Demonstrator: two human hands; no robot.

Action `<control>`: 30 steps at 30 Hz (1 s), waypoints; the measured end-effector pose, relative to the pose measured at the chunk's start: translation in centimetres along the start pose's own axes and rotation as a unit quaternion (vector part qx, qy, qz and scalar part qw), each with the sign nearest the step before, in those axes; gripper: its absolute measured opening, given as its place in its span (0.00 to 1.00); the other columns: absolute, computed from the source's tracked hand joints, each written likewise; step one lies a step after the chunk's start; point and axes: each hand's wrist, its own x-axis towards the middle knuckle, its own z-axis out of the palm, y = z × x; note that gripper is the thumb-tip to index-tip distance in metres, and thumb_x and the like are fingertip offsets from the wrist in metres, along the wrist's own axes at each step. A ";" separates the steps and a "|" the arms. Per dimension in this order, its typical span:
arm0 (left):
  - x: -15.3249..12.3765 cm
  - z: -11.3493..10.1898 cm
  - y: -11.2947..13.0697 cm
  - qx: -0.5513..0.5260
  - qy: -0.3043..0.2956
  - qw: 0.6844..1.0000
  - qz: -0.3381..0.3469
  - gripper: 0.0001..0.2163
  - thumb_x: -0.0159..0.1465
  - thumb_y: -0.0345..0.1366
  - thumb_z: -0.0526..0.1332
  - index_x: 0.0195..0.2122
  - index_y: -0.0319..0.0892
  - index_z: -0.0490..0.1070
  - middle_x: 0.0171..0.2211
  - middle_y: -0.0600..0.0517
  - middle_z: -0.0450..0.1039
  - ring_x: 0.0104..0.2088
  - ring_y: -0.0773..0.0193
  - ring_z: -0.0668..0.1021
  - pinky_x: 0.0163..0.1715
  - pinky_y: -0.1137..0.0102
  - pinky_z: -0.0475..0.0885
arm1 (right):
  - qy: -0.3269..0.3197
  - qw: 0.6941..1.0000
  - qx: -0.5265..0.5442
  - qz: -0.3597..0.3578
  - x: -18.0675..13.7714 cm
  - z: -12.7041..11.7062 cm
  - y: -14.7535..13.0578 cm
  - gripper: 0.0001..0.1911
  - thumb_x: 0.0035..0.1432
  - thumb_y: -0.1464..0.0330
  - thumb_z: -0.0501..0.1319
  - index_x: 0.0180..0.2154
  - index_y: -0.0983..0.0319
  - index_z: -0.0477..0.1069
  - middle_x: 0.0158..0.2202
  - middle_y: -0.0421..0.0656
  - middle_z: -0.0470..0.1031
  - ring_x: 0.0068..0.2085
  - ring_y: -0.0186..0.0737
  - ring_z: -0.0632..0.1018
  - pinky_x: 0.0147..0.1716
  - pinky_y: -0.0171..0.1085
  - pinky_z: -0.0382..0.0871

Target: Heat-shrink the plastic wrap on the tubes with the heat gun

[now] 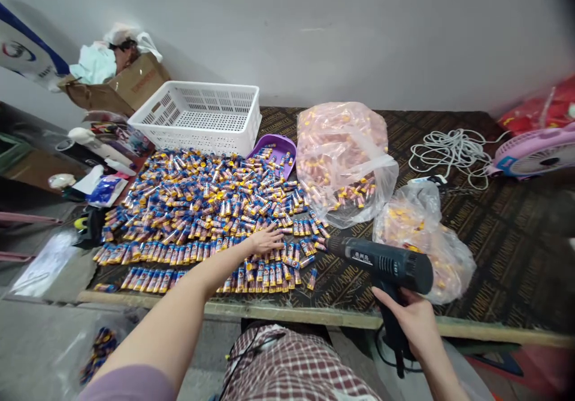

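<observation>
My right hand (415, 323) is wrapped round the handle of a black heat gun (381, 260). Its nozzle points left at the small labelled tubes with blue and yellow ends. My left hand (267, 240) lies palm down with fingers stretched out over the tubes (197, 188), touching some of them. Behind it the tubes lie in a loose heap; along the front edge a row of tubes (150, 280) stands side by side. What lies under my left palm is hidden.
A white basket (251, 119) and a purple scoop (287, 146) stand behind the heap. Clear bags of tubes (344, 149) sit right of centre, one smaller bag (426, 239) beside the heat gun. Farther right are coiled white cord (453, 152) and a pink fan (534, 152).
</observation>
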 end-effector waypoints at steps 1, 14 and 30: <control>0.2 -0.4 -0.9 0.019 0.002 1.000 0.015 0.22 0.48 0.22 0.59 0.43 0.52 0.70 0.53 0.50 0.66 0.58 0.59 0.63 0.58 0.54 0.51 | 0.002 1.000 0.004 0.006 -0.2 -0.1 0.0 0.29 0.37 0.57 0.68 0.40 0.69 0.74 0.40 0.53 0.77 0.41 0.54 0.77 0.44 0.48 0.69; -0.4 -9.9 -2.9 0.202 0.108 0.944 -0.236 0.26 0.59 0.27 0.52 0.59 0.50 0.55 0.64 0.49 0.46 0.64 0.55 0.46 0.60 0.50 0.39 | -0.124 0.991 -0.040 -0.020 1.1 4.7 1.0 0.24 0.41 0.58 0.66 0.38 0.68 0.75 0.40 0.52 0.78 0.42 0.55 0.77 0.43 0.47 0.69; -12.8 -3.3 4.9 0.048 0.167 0.795 -0.581 0.13 0.60 0.34 0.51 0.43 0.41 0.69 0.43 0.43 0.70 0.45 0.55 0.72 0.45 0.64 0.65 | -0.287 0.944 -0.095 -0.130 2.7 14.4 -4.0 0.20 0.43 0.60 0.64 0.37 0.68 0.75 0.38 0.51 0.78 0.40 0.54 0.77 0.39 0.44 0.68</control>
